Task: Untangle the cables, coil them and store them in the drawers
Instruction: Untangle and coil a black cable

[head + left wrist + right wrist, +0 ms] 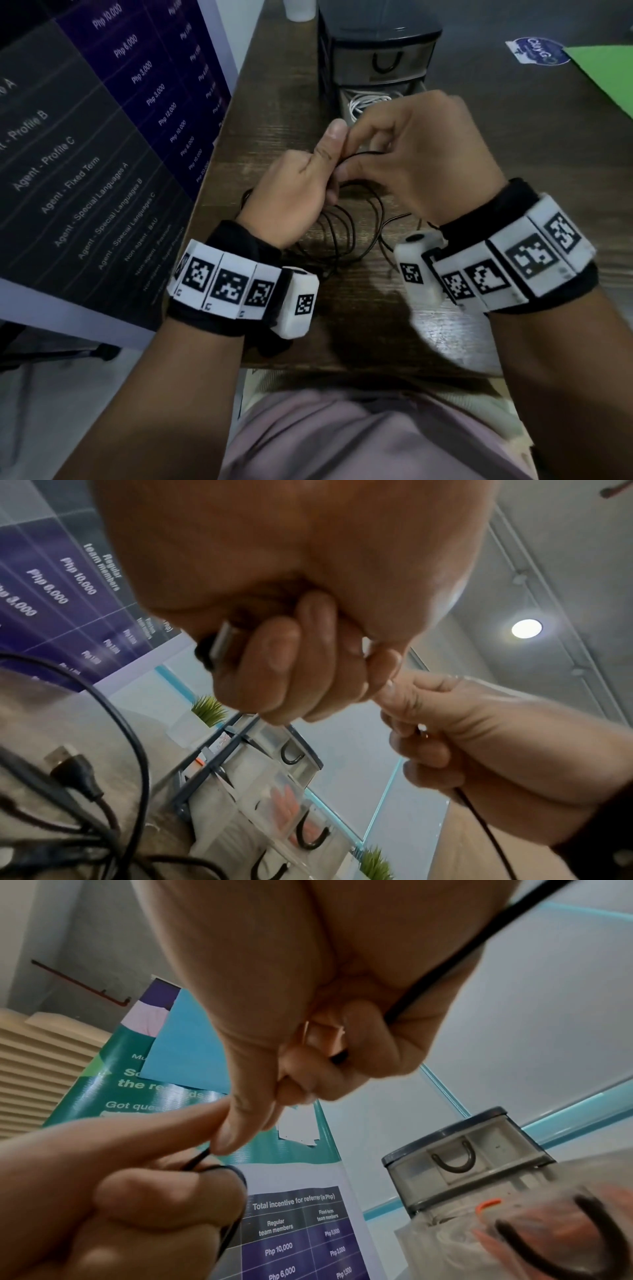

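A thin black cable (346, 222) hangs in loose loops between both hands above the wooden table (274, 85). My left hand (305, 185) grips the gathered loops, thumb raised; in the left wrist view the left hand (291, 647) also wraps a metal plug (219, 642). My right hand (404, 144) pinches the cable strand (445, 958) just right of the left thumb. Behind them stands a small dark drawer unit (376, 58), whose lower drawer (373, 99) is open with a white cable (363, 101) inside. A second black USB cable (73, 772) lies on the table.
A printed banner (102, 137) stands along the table's left edge. A green sheet (606, 78) and a round sticker (537, 51) lie at the far right. A pale cup (299, 10) stands behind the drawers. The table's near edge is at my lap.
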`<state>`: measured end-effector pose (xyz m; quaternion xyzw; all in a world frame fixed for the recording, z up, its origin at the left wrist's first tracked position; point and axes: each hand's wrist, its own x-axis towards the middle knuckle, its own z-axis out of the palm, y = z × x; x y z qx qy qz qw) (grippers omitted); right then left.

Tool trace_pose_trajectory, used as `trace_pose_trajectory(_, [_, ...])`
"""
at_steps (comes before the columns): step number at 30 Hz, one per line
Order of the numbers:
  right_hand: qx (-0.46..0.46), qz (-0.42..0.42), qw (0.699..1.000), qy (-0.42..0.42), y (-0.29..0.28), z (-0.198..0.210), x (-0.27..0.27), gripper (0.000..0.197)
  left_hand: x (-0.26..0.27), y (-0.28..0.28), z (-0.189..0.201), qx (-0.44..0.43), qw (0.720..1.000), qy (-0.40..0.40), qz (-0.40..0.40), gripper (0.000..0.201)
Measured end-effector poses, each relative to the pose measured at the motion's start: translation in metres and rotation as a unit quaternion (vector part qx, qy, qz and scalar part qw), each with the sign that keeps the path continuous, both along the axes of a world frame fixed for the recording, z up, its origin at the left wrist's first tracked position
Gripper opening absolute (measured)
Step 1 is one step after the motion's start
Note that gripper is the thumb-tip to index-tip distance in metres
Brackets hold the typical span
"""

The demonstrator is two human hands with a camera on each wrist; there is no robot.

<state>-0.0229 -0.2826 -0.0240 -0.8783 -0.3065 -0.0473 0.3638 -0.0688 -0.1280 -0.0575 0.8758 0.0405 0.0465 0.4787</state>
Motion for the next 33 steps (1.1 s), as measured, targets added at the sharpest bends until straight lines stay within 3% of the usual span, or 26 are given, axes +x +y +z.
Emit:
trace_pose_trajectory(7, [0.108,-0.009,0.994,-0.033,-0.001,-0.01,0.009,0.005,-0.005,0.005,-0.005,-0.185,0.979,0.04,-0.083,0.063])
trace_pose_trajectory(12, [0.165,-0.014,0.986,-0.005,0.012,-0.027,0.015,0.015,-0.004,0.002,0.003,-0.372,0.913,0.041,-0.164,0.062])
trace_pose_trajectory(19, [0.083,0.016,0.996,0.038,0.025,-0.039,0.006,0.028,-0.001,0.0,0.014,-0.527,0.832,-0.03,-0.171,0.059])
trace_pose_trajectory(25, [-0.003,0.062,0.998,0.034,0.028,-0.034,-0.004,0.017,-0.001,0.0,0.02,-0.612,0.778,-0.082,-0.113,0.059])
trace_pose_trajectory(28, [-0.054,0.068,0.996,0.038,0.025,-0.028,-0.007,0.036,-0.002,-0.002,0.02,-0.644,0.754,-0.098,-0.085,0.058])
trace_pose_trajectory(30, [-0.081,0.077,0.993,0.045,0.024,-0.028,-0.006,0.037,-0.001,-0.003,0.019,-0.666,0.736,-0.104,-0.07,0.057])
trace_pose_trajectory(33, [-0.089,0.093,0.989,0.075,0.02,-0.027,-0.007,0.034,0.002,-0.002,0.015,-0.65,0.749,-0.126,-0.027,0.053])
